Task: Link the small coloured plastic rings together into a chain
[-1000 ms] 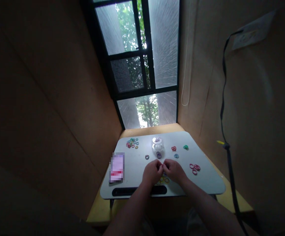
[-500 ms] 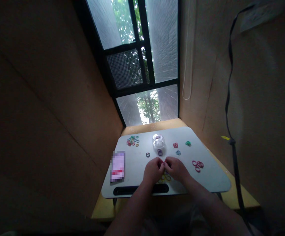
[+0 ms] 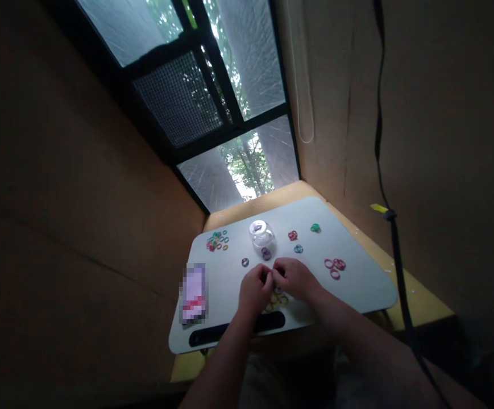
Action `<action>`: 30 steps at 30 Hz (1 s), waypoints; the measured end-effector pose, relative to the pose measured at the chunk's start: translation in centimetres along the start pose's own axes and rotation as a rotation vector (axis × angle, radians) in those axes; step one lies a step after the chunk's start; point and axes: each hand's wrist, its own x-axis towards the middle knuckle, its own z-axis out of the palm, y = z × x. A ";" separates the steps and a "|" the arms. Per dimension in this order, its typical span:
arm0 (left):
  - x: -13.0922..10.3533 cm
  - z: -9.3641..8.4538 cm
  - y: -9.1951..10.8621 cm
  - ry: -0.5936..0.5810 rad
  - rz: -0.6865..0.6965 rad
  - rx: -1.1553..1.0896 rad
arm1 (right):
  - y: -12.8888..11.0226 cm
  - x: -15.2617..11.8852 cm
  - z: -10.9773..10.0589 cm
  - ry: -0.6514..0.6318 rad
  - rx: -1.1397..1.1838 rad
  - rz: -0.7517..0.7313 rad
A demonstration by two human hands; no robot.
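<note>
Both my hands meet over the pale grey table (image 3: 357,284), left hand (image 3: 253,291) and right hand (image 3: 294,278) pinched together, fingertips touching; whatever they pinch is too small to tell. Small yellow rings (image 3: 275,301) lie just beneath them. I judge the sorting partly done: pink rings (image 3: 334,265), mixed rings (image 3: 216,241) lie grouped around the clear round jar (image 3: 262,237). Rings lie flat, no long axis.

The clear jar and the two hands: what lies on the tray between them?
In the head view, one purple ring lies just before the clear jar; the left hand and right hand meet nearer on the tray.
</note>
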 end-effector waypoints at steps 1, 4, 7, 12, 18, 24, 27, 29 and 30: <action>0.0 0.0 0.0 -0.003 -0.002 0.009 | 0.0 0.0 0.0 0.001 0.004 0.010; 0.0 0.0 0.1 -0.007 -0.013 0.035 | -0.2 -0.1 -0.1 -0.001 0.005 0.025; -0.1 0.0 0.2 -0.010 -0.024 0.043 | -0.3 -0.3 -0.2 -0.006 0.006 0.025; -0.2 0.0 0.2 0.012 -0.007 0.025 | -0.2 -0.4 0.0 0.008 -0.007 0.001; 0.0 0.3 -0.5 0.046 -0.021 -0.075 | 0.0 -0.3 0.2 0.044 -0.040 -0.022; 0.6 -0.4 -1.6 0.134 -0.078 -0.412 | -0.2 -0.3 0.3 0.059 -0.098 -0.031; -0.8 -1.3 -1.4 0.113 -0.016 -0.366 | -0.1 -0.3 0.5 0.068 -0.128 -0.030; -2.5 -1.6 -1.2 0.057 0.028 -0.279 | 0.1 -0.3 0.6 0.078 -0.142 -0.035; -3.4 -1.7 -1.1 0.033 0.047 -0.249 | 0.2 -0.3 0.8 0.082 -0.148 -0.034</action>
